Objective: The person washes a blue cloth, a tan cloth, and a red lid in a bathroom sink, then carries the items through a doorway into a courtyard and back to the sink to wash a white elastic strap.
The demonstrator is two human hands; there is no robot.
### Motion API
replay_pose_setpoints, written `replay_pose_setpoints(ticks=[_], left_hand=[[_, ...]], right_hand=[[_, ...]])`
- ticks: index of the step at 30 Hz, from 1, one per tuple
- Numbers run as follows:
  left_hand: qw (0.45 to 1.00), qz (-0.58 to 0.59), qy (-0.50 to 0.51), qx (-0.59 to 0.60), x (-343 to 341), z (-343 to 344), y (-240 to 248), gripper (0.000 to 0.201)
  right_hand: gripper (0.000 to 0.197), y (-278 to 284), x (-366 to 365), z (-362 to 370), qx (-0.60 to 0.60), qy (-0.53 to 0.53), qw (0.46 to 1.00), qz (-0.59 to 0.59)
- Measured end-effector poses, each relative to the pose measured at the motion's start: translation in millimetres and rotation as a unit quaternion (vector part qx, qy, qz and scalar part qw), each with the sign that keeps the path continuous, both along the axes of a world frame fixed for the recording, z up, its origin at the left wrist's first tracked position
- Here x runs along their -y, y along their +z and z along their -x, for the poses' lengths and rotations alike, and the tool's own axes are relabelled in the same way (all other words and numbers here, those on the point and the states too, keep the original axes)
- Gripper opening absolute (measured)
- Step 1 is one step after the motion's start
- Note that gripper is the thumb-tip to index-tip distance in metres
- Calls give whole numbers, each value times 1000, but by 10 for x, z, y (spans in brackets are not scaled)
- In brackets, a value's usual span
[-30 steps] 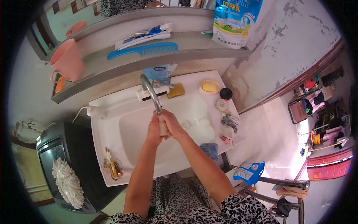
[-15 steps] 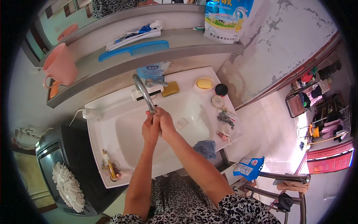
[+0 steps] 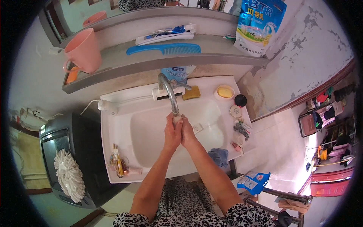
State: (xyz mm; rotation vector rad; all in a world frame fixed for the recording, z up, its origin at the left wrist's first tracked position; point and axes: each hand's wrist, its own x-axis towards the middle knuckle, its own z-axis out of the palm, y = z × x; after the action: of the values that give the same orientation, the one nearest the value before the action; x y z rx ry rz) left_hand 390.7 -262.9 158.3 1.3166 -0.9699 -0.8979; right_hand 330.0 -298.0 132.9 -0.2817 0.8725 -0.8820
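Observation:
Under the spout of the chrome faucet (image 3: 169,90), my left hand (image 3: 172,133) and my right hand (image 3: 187,131) are pressed together above the white sink (image 3: 149,145). Their fingers are curled inward, thumbs uppermost. A small pale patch shows between them just below the spout; whether it is water, foam or some object I cannot make out. The palms are hidden. Behind the faucet stands a blue and white pouch (image 3: 174,73), and a yellow-brown sponge (image 3: 191,93) lies to its right on the sink's rim.
A shelf above holds a pink mug (image 3: 84,51), a blue comb (image 3: 166,49), toothpaste tubes and a large blue pouch (image 3: 259,26). A soap dish (image 3: 224,92) and a black round lid (image 3: 240,100) sit at the right rim. A grey-blue cloth (image 3: 218,157) hangs at the front edge.
My hands have shifted from overlapping, right over left, to side by side, and the pale patch now shows between them. The whole view has moved, so the sink appears farther right.

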Motion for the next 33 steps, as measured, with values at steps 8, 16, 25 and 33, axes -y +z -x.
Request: replay_pose_setpoints(ticks=[8, 16, 25, 33], left_hand=[[998, 32, 22, 53, -62, -122, 9, 31], [998, 5, 36, -58, -34, 22, 4, 24], [889, -216, 123, -385, 232, -140, 50, 58], [980, -176, -45, -82, 108, -147, -21, 60]], right_hand=[[48, 214, -82, 2, -355, 95, 923, 117], [44, -15, -218, 36, -568, 14, 749, 341], [27, 291, -202, 28, -548, -109, 625, 544], [53, 287, -37, -1, -424, 71, 820, 378]])
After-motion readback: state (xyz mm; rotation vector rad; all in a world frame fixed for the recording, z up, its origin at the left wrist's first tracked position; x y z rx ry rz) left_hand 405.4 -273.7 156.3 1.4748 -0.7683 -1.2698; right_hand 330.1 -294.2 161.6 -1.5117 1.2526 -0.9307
